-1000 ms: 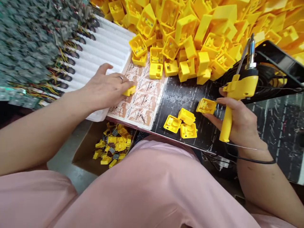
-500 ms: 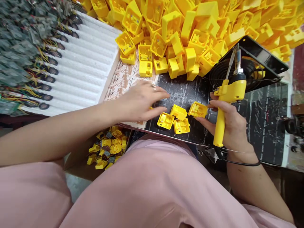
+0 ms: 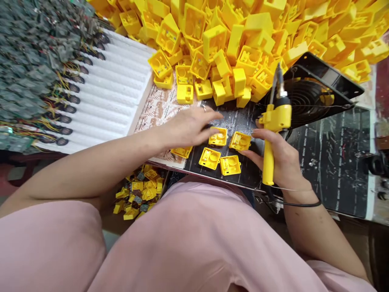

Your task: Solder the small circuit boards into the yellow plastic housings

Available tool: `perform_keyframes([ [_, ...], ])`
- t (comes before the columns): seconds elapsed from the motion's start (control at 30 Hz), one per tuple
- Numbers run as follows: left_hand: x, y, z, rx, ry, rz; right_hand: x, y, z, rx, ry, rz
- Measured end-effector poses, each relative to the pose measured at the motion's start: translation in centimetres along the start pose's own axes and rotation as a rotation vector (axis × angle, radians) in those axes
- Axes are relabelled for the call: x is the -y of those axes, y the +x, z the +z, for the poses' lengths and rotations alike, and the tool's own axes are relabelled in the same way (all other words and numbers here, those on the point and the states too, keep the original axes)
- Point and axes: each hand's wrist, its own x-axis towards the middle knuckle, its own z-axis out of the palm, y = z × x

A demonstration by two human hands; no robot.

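Housings point(image 3: 218, 136): light, stiff plastic, likely best pinched by walls; left hand point(image 3: 190, 127) touches one open-fingered, right hand point(image 3: 281, 160) grips iron point(image 3: 273, 134).

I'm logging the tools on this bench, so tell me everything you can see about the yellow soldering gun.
The soldering gun looks like yellow plastic, with a long straight handle and a blocky head. A metal barrel rises from the head to a thin tip pointing up and away, and a thin wire runs alongside it. The right hand grips the handle, holding the tool upright above the dark work mat, in front of a black fan. A black cord trails near the wrist.
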Motion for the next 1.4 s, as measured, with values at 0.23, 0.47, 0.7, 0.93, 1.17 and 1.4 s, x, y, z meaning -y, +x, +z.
perform_keyframes([
  [0.23, 5.9, 1.2, -1.7, -0.118, 0.23, -0.268, 0.4, -0.6, -0.5, -0.109, -0.012, 0.015],
  [0.47, 4.6, 1.4, -2.0, -0.185, -0.059, -0.295, 1.1, -1.4, -0.7, -0.109, 0.015, 0.053],
  [0.7, 1.8, 0.3, 1.0, -0.184, -0.129, -0.226, 2.1, -1.6, 0.0, -0.003, 0.145, 0.002],
  [0.93, 1.7, -0.7, 0.8, -0.122, 0.232, -0.352, 2.3, -2.1, 0.1, 0.028, 0.165, 0.005],
  [1.17, 1.9, -4.2, 0.8, -0.043, 0.272, -0.236, 2.7, -2.8, 0.1, 0.081, 0.158, -0.044],
  [1.4, 2.8, -5.4, 4.9, -0.126, 0.122, 0.199, 1.3, -1.7, 1.4, 0.194, 0.148, -0.122],
])
